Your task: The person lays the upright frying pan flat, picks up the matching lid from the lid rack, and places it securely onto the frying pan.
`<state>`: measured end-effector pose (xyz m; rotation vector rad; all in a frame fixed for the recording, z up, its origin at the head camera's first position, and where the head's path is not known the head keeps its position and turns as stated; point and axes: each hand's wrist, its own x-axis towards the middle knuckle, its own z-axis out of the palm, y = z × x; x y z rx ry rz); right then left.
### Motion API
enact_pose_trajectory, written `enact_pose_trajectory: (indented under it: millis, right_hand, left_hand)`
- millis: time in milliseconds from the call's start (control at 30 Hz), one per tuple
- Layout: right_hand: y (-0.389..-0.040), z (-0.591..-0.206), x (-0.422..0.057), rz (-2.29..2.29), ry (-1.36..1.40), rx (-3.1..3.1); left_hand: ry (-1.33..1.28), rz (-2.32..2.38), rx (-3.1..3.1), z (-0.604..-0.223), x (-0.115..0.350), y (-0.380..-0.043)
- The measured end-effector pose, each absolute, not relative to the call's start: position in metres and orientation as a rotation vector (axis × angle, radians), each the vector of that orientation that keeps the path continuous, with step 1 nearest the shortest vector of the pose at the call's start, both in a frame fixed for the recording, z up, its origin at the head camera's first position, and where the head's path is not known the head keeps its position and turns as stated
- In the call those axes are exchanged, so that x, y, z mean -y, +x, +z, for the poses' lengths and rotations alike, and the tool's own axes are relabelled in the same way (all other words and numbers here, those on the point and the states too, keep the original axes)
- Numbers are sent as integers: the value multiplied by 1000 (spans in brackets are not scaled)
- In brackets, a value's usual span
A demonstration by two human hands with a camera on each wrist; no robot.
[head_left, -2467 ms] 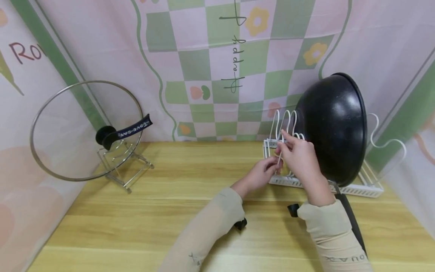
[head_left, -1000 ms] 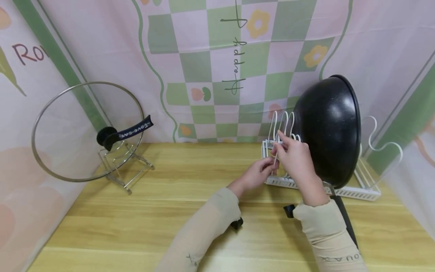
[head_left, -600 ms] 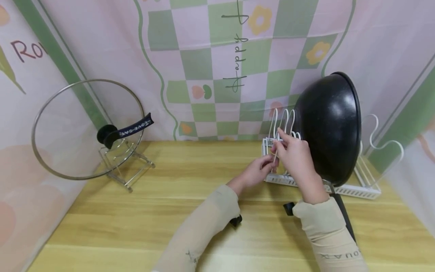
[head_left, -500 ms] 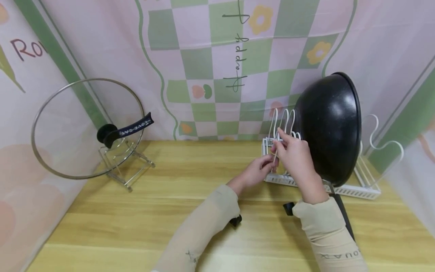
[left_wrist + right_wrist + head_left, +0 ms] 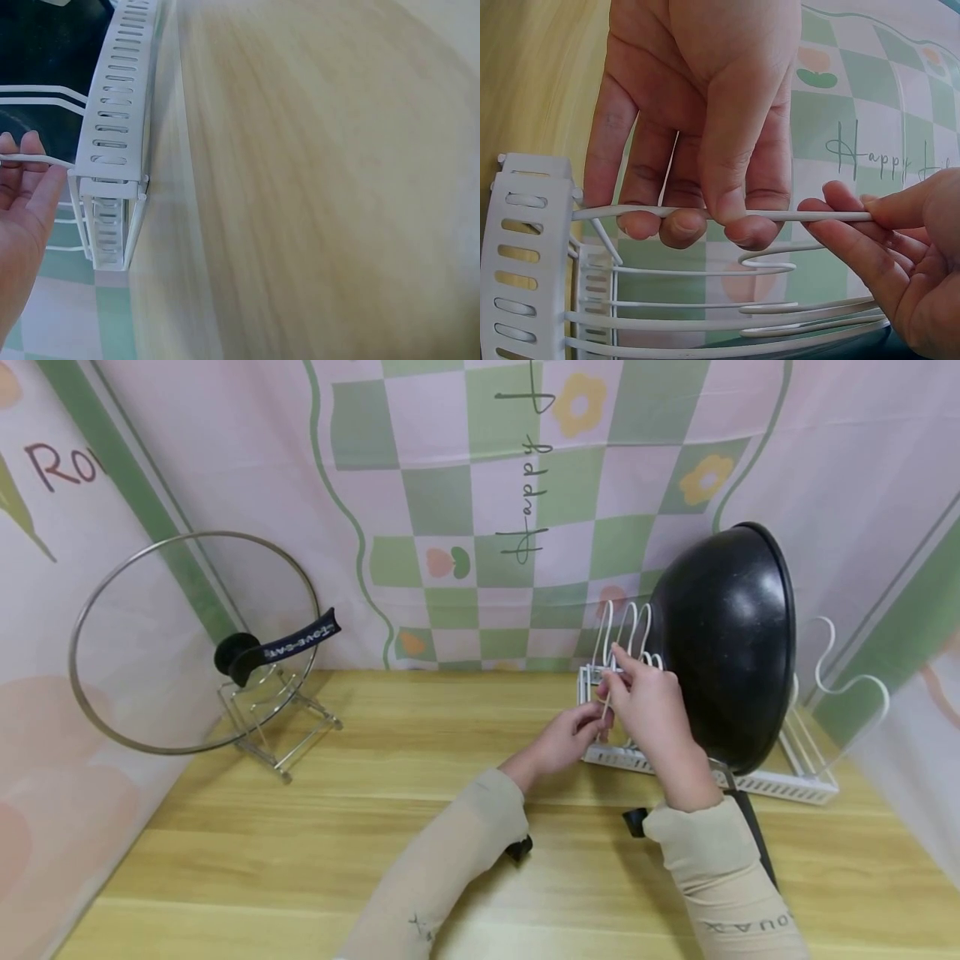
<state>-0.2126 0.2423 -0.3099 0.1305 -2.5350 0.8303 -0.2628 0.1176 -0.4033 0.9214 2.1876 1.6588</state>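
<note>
A white pan rack (image 5: 630, 760) with upright wire dividers stands on the table's right side. A black wok (image 5: 727, 643) stands on its edge in it, its black handle (image 5: 750, 827) pointing toward me. My left hand (image 5: 558, 743) pinches one divider wire (image 5: 780, 215) low down by the slotted rail (image 5: 116, 112), thumb on one side and fingers on the other. Higher on that same wire my right hand (image 5: 656, 702) pinches between thumb and fingers. In the right wrist view, the right hand (image 5: 911, 251) comes from the right and the left hand (image 5: 690, 112) from above.
A round glass lid (image 5: 165, 643) with a black knob handle leans on a small metal wire stand (image 5: 281, 727) at the left. Wood-grain table (image 5: 412, 735) lies between stand and rack. Patterned fabric (image 5: 502, 527) hangs behind. A tall curved wire (image 5: 855, 681) rises at the rack's right end.
Compared with 2.5 s ago, the rack, wok and both hands sit slightly farther left. Both hands keep the same grip on the wire. The lid and its stand look unmoved.
</note>
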Motion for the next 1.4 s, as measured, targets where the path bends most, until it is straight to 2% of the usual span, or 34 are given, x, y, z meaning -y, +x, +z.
enact_pose_trajectory:
  millis: [1400]
  right_hand:
    - [-214, -308, -237, 824, 134, 2565]
  left_hand:
    - [940, 1664, -2176, -404, -112, -266]
